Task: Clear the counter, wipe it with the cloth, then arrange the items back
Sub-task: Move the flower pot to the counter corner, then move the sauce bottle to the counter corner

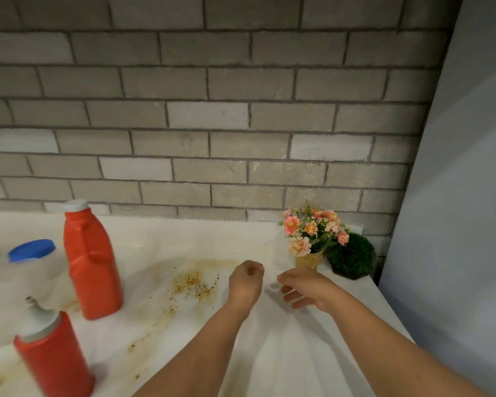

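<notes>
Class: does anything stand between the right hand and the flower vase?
Nothing visible does. The right hand is close in front of the flower vase; the green plant stands beside it, off that line.

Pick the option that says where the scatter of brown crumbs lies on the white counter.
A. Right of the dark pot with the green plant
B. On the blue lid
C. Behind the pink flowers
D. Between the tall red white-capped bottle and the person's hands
D: the scatter of brown crumbs lies on the white counter, right of the tall red plastic bottle with the white cap and just left of the left hand.
</notes>
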Action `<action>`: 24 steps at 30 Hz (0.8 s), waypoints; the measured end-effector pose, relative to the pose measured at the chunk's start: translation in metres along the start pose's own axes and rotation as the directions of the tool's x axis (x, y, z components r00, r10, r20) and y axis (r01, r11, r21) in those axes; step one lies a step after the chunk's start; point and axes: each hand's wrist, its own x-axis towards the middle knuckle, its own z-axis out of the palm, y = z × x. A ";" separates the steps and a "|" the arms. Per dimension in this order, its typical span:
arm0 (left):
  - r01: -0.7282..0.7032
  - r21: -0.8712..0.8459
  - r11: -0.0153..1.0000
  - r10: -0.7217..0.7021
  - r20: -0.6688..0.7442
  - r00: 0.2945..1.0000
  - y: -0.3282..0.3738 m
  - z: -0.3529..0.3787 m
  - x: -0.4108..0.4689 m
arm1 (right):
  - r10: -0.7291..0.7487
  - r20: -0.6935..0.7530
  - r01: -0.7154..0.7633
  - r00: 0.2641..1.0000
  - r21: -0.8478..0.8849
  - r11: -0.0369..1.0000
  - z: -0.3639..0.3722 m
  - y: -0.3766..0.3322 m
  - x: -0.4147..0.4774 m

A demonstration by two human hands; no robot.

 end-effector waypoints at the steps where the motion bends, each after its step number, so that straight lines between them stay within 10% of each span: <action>1: -0.007 -0.013 1.000 0.007 -0.010 1.000 0.004 -0.006 -0.005 | -0.010 0.004 0.010 1.000 0.005 1.000 0.006 -0.005 -0.004; 12: -0.234 0.095 0.968 0.246 -0.144 0.959 0.052 -0.111 -0.067 | -0.165 0.081 0.162 0.983 0.047 0.986 0.094 -0.065 -0.054; 24: -0.628 0.306 0.716 0.674 -0.067 0.736 0.053 -0.251 -0.126 | -0.346 0.243 0.313 0.906 0.164 0.935 0.219 -0.098 -0.094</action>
